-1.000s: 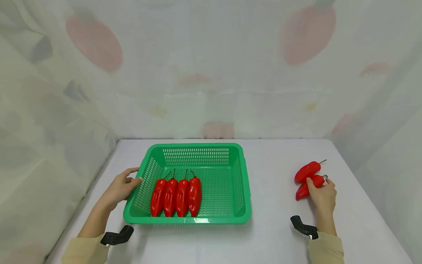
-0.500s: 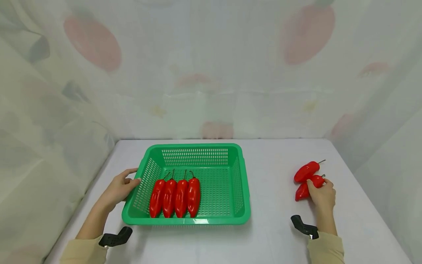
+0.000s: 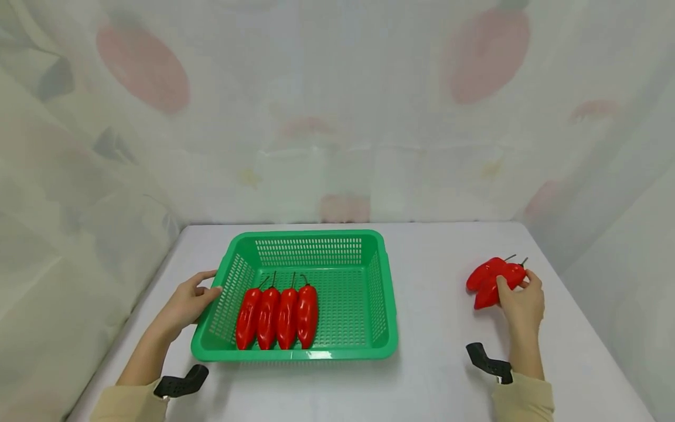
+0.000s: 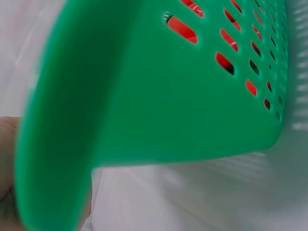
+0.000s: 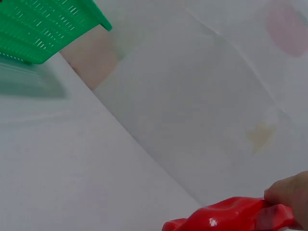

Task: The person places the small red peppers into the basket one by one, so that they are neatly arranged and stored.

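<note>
A green plastic basket [image 3: 377,337] with slotted walls stands on the left half of the table. My left hand [image 3: 187,302] grips its left rim, thumb over the edge; the fingers underneath are mostly hidden. Inside, several red chili peppers [image 3: 286,319] lie side by side, stems pointing away from me. Over at the right, my right hand [image 3: 523,305] pinches a red chili pepper [image 3: 495,287] between thumb and fingers. Against its far side is another red chili pepper [image 3: 482,272]. In the right wrist view, part of the held pepper [image 5: 226,216] shows beside the fingertips [image 5: 288,192].
The white table [image 3: 432,351] stretches between the basket and the peppers at right. A patterned cloth [image 3: 411,117] hangs behind the table and along both sides. Black wrist devices [image 3: 490,363] sit on both wrists.
My right hand has shifted slightly away from me and to the right, raising the pinched pepper and turning its stem end upward. The left hand keeps its grip on the basket.
</note>
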`<state>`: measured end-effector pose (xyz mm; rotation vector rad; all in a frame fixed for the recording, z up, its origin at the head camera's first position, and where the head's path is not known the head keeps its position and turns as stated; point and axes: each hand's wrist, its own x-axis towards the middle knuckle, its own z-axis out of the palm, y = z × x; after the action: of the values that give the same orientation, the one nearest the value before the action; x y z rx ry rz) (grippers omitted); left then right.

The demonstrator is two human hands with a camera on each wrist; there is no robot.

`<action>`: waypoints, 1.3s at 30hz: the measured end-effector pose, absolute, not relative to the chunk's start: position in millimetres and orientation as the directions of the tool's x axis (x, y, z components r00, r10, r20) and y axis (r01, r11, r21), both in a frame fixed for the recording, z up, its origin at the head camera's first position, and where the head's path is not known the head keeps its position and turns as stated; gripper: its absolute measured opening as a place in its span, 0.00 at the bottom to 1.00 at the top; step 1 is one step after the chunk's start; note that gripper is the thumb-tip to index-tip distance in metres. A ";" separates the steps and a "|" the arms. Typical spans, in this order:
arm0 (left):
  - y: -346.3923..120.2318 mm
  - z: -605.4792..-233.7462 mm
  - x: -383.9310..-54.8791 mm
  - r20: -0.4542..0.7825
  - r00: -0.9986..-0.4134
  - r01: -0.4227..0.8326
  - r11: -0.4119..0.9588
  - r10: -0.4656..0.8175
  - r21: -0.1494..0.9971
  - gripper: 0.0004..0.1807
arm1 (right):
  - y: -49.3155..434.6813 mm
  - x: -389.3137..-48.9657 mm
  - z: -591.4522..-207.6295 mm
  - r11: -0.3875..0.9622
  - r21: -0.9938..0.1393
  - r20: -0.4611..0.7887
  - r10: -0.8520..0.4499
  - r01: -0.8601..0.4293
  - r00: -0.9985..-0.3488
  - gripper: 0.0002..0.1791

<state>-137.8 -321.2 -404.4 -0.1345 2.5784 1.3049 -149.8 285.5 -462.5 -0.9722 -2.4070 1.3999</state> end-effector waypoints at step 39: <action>-323.8 -406.3 -139.1 -0.263 -0.964 -0.190 0.576 0.046 0.795 0.35 | 222.8 -184.2 -389.9 0.395 -0.917 0.029 0.201 0.054 -0.979 0.45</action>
<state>-139.1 -323.8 -406.3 -0.1193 2.5545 1.3334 -184.2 222.8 -389.9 -0.2304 -2.5087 1.6412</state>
